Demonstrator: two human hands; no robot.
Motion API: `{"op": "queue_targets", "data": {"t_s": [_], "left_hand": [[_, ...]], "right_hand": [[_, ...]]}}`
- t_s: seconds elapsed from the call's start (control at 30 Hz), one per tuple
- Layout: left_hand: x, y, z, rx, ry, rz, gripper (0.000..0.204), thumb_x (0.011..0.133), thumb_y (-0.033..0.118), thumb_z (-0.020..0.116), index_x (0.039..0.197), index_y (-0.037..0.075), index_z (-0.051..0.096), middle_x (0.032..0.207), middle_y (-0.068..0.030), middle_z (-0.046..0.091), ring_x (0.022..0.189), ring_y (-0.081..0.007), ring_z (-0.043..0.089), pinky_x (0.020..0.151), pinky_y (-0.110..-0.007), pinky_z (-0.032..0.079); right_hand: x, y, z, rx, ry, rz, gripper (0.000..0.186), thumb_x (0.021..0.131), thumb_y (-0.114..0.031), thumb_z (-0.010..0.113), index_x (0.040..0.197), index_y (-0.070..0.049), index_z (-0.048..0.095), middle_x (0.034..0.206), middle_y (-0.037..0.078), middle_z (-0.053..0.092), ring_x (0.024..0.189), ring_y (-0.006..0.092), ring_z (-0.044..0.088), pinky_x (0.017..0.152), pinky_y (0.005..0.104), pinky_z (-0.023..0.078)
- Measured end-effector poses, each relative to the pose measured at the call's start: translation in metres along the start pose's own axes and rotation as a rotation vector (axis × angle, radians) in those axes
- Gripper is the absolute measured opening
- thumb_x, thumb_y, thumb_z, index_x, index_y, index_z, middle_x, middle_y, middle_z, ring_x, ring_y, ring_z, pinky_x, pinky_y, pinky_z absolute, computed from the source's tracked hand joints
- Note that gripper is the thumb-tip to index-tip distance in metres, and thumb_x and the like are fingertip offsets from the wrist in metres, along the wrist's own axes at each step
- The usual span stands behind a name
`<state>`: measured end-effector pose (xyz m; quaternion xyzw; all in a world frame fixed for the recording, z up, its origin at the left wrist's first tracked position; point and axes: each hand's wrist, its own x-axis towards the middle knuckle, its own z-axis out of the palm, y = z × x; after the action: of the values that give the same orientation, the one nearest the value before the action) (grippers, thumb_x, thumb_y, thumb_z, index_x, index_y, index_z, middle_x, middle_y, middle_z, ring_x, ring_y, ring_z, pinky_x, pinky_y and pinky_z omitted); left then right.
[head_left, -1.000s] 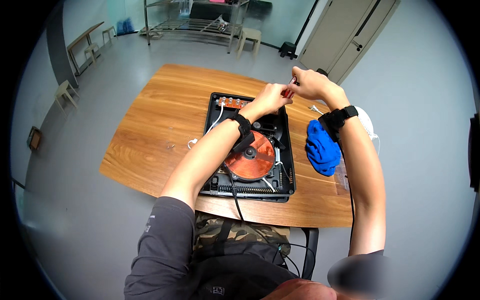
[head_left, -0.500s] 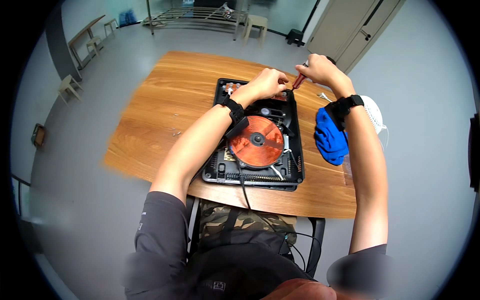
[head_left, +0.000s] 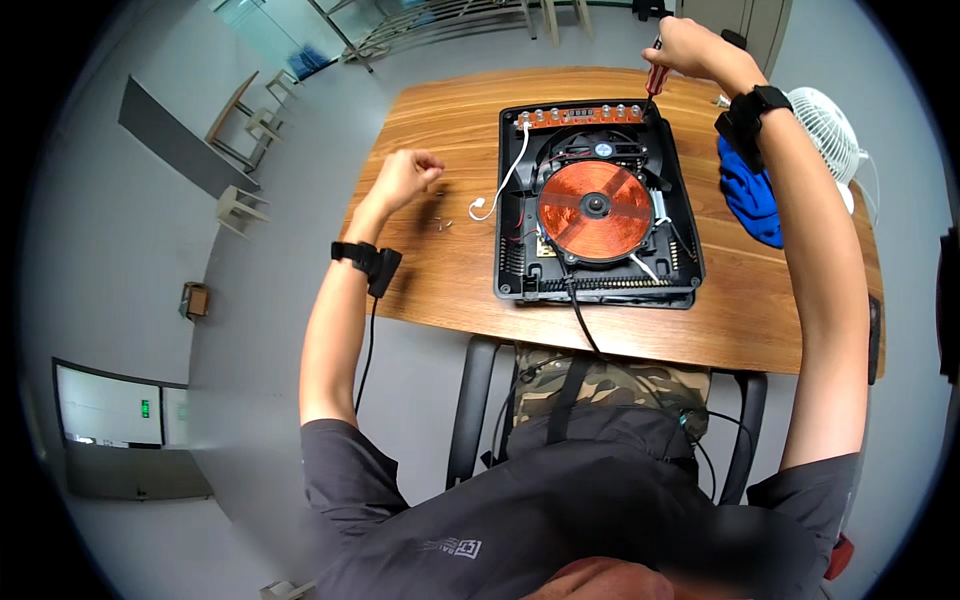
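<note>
An opened induction cooker [head_left: 512, 250] lies on the table, its black shell holding a round copper coil [head_left: 575, 225] and a fan [head_left: 603, 150]. Along its far edge runs an orange circuit board [head_left: 555, 118] with a white cable curling off the left side. My right hand [head_left: 690, 48] grips a red-handled screwdriver [head_left: 656, 80], whose tip points down at the shell's far right corner. Left of the cooker, my left hand [head_left: 402, 180] hovers above the wood with its fingers pinched together; anything between them is too small to make out. Small screws [head_left: 445, 225] lie below it.
A blue cloth [head_left: 750, 200] and a white fan [head_left: 825, 130] are at the right of the wooden table [head_left: 440, 290]. A black cord [head_left: 582, 320] runs from the cooker over the near edge. Stools [head_left: 242, 207] stand on the floor at the left.
My left hand has left the far edge of the cooker and moved left over the table near the screws. My right hand keeps the screwdriver at the far right corner. The view has shifted.
</note>
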<state>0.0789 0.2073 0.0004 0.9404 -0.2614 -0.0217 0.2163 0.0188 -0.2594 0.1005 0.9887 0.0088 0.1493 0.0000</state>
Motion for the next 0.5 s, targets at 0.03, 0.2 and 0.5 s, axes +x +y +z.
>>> {"op": "queue_targets", "data": {"t_s": [0.03,0.2,0.5], "left_hand": [[-0.007,-0.005,0.005,-0.009,-0.036,-0.051,0.017,0.087,0.012,0.072,0.1,0.002,0.076,0.086,-0.0129,0.075,0.074,-0.0175,0.071,0.073,-0.032,0.057],[-0.015,0.012,0.037,0.029,-0.106,0.066,0.02,0.084,0.016,0.073,0.099,0.003,0.077,0.092,-0.0186,0.074,0.084,-0.0296,0.073,0.08,-0.037,0.057],[-0.011,0.027,0.061,0.202,-0.039,0.102,0.013,0.084,0.014,0.073,0.09,0.003,0.077,0.085,-0.0208,0.072,0.081,-0.037,0.07,0.075,-0.043,0.056]], "right_hand": [[-0.002,-0.004,-0.001,-0.003,-0.002,0.0,0.042,0.091,-0.033,0.066,0.087,0.009,0.071,0.085,0.029,0.07,0.084,0.0428,0.07,0.079,0.0465,0.057],[-0.009,-0.019,-0.01,-0.022,-0.019,0.039,0.037,0.091,-0.03,0.065,0.087,0.007,0.072,0.085,0.027,0.071,0.083,0.0402,0.071,0.079,0.0455,0.058],[-0.027,-0.042,-0.035,0.035,-0.071,0.124,0.034,0.087,-0.031,0.069,0.097,0.001,0.074,0.098,0.022,0.072,0.094,0.037,0.071,0.082,0.0444,0.057]]}}
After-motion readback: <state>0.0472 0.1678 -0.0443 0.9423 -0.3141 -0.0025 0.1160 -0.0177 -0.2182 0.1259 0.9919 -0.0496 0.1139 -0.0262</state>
